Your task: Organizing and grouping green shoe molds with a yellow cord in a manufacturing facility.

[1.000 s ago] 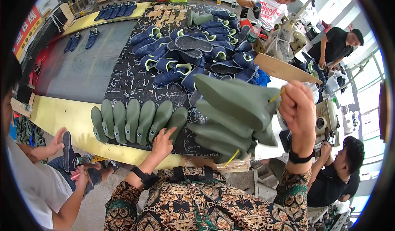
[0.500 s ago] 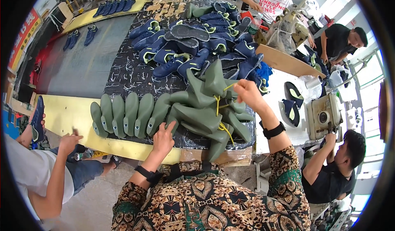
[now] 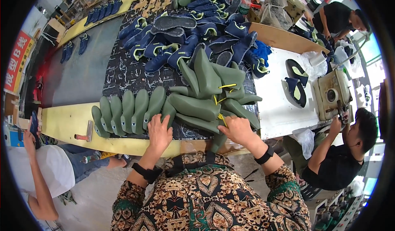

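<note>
Green shoe lasts (image 3: pixel 128 107) stand side by side in a row along the table's near side. To their right lies a jumbled cluster of more green lasts (image 3: pixel 195 105), with yellow cords (image 3: pixel 227 85) at their ends. My left hand (image 3: pixel 160 134) rests at the near end of the lasts where row and cluster meet, fingers apart and touching them. At the cluster's near edge my right hand (image 3: pixel 240 131) has its fingers closed on a yellow cord loop (image 3: pixel 222 119). Part of the last below that loop is hidden behind my right hand.
Navy shoes (image 3: pixel 164 58) and loose soles (image 3: pixel 173 23) are heaped beyond the lasts. A brush-like tool (image 3: pixel 86 134) lies on the yellow board (image 3: pixel 61 124) to the left. White table (image 3: pixel 271 78) and sewing machine (image 3: pixel 331 93) are at right. Co-workers sit or stand on both sides.
My right hand has come down from above the cluster to a cord at its near edge. My left hand has shifted slightly left and nearer. The person at left has drawn a hand back.
</note>
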`<state>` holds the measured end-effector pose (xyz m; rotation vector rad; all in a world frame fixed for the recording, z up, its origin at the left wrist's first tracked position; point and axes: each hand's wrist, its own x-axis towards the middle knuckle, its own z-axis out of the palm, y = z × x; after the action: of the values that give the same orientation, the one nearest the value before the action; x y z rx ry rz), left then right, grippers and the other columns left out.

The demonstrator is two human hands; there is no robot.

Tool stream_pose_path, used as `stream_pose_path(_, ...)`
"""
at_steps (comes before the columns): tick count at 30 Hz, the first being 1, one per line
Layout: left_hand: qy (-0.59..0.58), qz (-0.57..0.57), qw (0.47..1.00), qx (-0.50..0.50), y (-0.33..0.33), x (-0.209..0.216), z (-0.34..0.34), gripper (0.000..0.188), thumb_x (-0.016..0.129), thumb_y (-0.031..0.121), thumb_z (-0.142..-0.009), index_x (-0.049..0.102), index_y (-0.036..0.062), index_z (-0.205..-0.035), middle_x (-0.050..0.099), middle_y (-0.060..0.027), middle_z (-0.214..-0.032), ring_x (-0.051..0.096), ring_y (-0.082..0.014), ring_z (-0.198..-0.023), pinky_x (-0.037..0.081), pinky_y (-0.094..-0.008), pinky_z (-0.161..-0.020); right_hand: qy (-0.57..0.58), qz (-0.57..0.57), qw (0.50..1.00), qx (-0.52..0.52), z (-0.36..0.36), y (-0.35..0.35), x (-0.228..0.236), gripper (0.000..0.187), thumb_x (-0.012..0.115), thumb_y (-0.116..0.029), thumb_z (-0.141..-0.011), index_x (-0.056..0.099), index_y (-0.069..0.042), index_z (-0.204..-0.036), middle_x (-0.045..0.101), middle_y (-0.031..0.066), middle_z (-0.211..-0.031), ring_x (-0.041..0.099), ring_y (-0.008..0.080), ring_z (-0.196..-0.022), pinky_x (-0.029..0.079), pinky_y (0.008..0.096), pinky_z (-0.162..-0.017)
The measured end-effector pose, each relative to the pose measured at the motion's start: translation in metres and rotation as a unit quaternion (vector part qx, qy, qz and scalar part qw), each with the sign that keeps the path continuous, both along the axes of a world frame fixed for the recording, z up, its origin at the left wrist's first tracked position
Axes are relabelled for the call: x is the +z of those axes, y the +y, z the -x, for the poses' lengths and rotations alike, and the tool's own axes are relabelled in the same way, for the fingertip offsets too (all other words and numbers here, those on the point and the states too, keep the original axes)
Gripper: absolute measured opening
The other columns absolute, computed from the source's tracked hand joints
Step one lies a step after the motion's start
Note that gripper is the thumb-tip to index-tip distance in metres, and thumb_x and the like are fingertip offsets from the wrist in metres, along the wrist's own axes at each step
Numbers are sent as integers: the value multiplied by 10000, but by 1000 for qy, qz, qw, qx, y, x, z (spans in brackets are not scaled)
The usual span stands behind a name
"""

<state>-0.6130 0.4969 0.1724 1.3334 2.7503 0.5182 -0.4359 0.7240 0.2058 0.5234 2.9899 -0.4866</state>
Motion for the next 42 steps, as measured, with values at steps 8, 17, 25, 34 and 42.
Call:
stream_pose_path(8,-17,-171,966,-192,56,44,-26,461,668,101,-673,538,23,-1108,487,-164,-1148,442,-339,-1110,359,-424,-901,9,607,777,-166,2,-6,0,315,474,-206,-885,472,-41,-617,415,-5,-504,394,91,-401,322,239,-364)
stream_pose_path(17,-83,-129,948,-278,111,66,-2,594,757,229,-611,538,135,-1155,362,-184,-1253,370,-384,-1133,319,-448,-916,111,780,611,-74,-14,3,94,268,482,-163,-894,425,-50,-657,385,-3,-515,342,65,-372,277,208,-323)
stream_pose_path(25,3,-81,966,-247,122,56,-11,488,732,206,-640,582,133,-1098,385,-134,-1275,286,-374,-1235,261,-454,-958,177,765,599,-156,11,35,70,284,466,-186,-895,434,-55,-644,431,26,-556,357,65,-366,323,209,-360)
stream_pose_path(34,-303,-92,910,-268,134,37,-7,127,576,160,-769,608,49,-716,591,-47,-724,538,-224,-766,382,-352,-753,315,733,559,-226,24,43,53,295,451,-265,-922,556,3,-856,571,74,-721,515,126,-532,430,253,-534)
stream_pose_path(42,-288,-102,896,-322,123,36,3,142,575,168,-812,625,41,-772,581,-69,-696,541,-239,-747,369,-341,-796,384,747,490,-235,-7,32,14,268,479,-170,-893,502,-12,-1107,565,121,-997,545,153,-622,450,246,-562)
